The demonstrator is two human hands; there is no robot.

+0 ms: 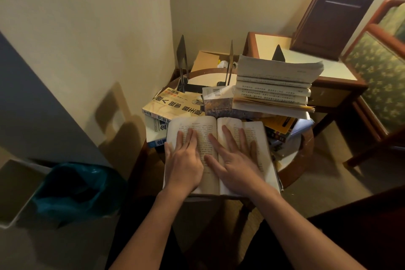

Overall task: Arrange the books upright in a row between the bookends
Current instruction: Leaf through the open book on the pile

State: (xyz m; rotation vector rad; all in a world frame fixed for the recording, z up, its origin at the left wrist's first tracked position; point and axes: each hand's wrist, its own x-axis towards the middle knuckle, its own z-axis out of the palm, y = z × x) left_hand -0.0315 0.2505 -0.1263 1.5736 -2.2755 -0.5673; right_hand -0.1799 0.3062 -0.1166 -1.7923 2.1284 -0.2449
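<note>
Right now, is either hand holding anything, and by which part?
Nothing is gripped. The left hand and the right hand lie flat on the pages of the open book, near its middle fold.

An open book (219,151) lies at the near edge of a round table (304,144). The left hand (184,164) presses flat on its left page, the right hand (236,160) on its right. Beyond, a yellow book (175,105) lies left, a stack (274,87) right, and two bookends (183,61) stand far.

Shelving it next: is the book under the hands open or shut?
Open: the book lies spread, left hand and right hand flat on its pages.
</note>
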